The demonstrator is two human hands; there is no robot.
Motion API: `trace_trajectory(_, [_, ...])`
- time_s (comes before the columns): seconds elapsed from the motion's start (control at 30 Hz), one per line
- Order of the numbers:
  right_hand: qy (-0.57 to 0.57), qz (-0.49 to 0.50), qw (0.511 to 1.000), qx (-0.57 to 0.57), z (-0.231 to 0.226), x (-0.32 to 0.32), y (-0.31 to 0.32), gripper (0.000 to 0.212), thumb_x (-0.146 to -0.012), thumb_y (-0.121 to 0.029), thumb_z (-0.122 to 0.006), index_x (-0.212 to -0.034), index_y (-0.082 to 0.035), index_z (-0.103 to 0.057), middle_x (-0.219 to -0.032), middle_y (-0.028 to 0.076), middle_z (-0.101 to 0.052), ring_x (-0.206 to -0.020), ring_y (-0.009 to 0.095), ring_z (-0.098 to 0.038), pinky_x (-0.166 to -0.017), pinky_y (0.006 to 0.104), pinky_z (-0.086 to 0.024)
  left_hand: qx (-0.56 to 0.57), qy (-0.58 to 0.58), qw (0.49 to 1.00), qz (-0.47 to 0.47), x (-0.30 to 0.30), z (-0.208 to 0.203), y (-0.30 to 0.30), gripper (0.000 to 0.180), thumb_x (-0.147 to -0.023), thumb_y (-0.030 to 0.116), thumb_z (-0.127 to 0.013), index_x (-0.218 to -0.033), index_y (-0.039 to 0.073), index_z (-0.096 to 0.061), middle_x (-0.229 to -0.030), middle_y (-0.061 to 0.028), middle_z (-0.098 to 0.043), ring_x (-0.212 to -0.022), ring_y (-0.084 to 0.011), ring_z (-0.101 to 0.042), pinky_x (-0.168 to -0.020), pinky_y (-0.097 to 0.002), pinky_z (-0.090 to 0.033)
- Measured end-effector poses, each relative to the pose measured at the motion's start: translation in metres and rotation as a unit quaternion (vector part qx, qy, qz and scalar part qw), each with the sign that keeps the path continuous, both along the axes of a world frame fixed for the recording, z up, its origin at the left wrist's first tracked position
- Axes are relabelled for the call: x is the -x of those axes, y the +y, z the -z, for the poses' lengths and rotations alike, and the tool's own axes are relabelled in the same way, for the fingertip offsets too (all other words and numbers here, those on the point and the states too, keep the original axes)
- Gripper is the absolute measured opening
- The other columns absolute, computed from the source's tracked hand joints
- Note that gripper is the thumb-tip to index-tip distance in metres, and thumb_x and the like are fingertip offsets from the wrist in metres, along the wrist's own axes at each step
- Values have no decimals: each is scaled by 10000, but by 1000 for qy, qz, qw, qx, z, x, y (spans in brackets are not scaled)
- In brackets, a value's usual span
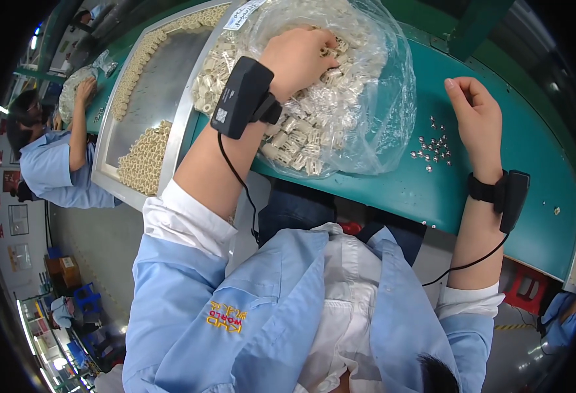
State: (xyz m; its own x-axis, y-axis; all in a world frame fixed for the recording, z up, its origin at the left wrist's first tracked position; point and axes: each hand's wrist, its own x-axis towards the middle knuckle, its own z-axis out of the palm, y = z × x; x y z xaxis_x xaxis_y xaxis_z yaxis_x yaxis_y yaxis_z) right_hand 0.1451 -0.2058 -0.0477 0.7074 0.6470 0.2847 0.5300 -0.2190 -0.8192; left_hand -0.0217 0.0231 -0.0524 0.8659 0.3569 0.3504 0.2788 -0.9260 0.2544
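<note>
left grip (301,59): fingers bent onto the parts (293,141) beneath it, inside the clear bag (396,105); whether it holds one cannot be told. right grip (481,121): loosely curled; any hold cannot be told. balls (437,150): on the table (537,164), left of the right grip. parts are likely light, stiff; grasp by side walls. balls are probably slippery; pinch across the middle.

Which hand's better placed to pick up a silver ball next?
Likely the right hand: it's beside the silver balls, while the left hand is at beige parts in the clear bag.
</note>
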Motion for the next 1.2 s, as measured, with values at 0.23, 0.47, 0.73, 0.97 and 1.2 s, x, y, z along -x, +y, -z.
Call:
trace_trajectory(0.23, [0, -9, 1000, -7, -1, 1, 1, 231, -855, -246, -609, -858, -16, -595, -715, -61, -521, -661, 21, -430, -596, 166, -348, 68, -45, 997, 2, 4, 1, 3, 259, -783, 176, -617, -1010, 53, -613, -911, -135, -615, -857, -305, -592, -762, -380, -466])
trace_trajectory(0.47, [-2, -13, 1000, 15, -5, 2, 0, 220, -855, -233, -607, -862, -14, -595, -703, -54, -518, -657, 23, -433, -582, 170, -353, 48, -111, 993, -13, 5, -9, -10, 225, -794, 145, -600, -995, 45, -617, -883, -133, -618, -827, -291, -592, -740, -349, -464])
trace_trajectory(0.73, [-39, -84, 989, 116, -7, -9, -12, 184, -831, -188, -622, -860, -10, -590, -720, -26, -539, -655, 48, -457, -588, 197, -391, 326, -92, 938, 78, -18, -31, -70, 181, -851, 136, -574, -983, 14, -593, -795, -33, -592, -700, -97, -534, -643, -225, -435])
trace_trajectory(0.97, [-73, -130, 968, 203, -16, -4, -20, 118, -801, -118, -630, -823, -14, -579, -733, 3, -534, -654, 89, -479, -595, 227, -414, 575, -85, 787, 208, -39, -11, -86, 258, -848, 193, -604, -1055, 39, -597, -875, -8, -591, -771, -101, -536, -722, -219, -425])
trace_trajectory(1.2, [-147, -111, 945, 270, -16, 13, -15, 112, -765, -86, -635, -800, -8, -563, -720, 62, -515, -667, 174, -511, -596, 288, -418, 598, -96, 774, 184, -37, -7, -64, 247, -836, 220, -624, -996, 32, -617, -852, 11, -603, -761, -39, -513, -674, -187, -414])
